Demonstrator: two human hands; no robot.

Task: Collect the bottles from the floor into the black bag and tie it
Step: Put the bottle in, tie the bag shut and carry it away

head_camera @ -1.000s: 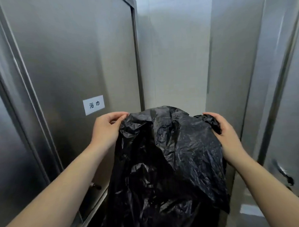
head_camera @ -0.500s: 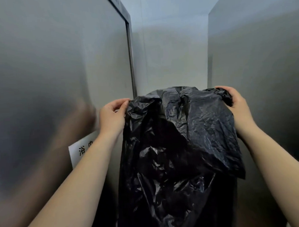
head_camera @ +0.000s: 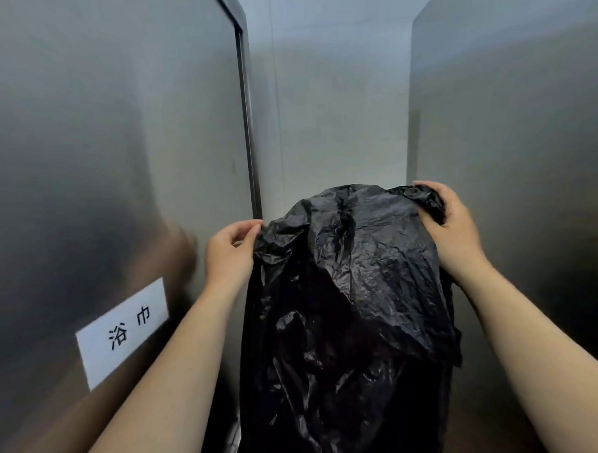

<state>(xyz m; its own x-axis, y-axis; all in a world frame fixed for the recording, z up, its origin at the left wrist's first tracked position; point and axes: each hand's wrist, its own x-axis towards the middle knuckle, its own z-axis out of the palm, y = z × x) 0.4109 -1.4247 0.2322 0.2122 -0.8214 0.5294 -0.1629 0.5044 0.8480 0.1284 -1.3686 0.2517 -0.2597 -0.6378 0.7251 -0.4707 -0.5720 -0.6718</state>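
Flanking black bag (head_camera: 355,292): steel panels (head_camera: 99,149)

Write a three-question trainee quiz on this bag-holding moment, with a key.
1. True or false: both hands grip the black bag.
2. Which hand is beside the white label? A left, B right.
3. Fill in: no ___ are in view.

Key: 1 true, the left hand and right hand each hold a top corner. 2 A. 3 bottles.
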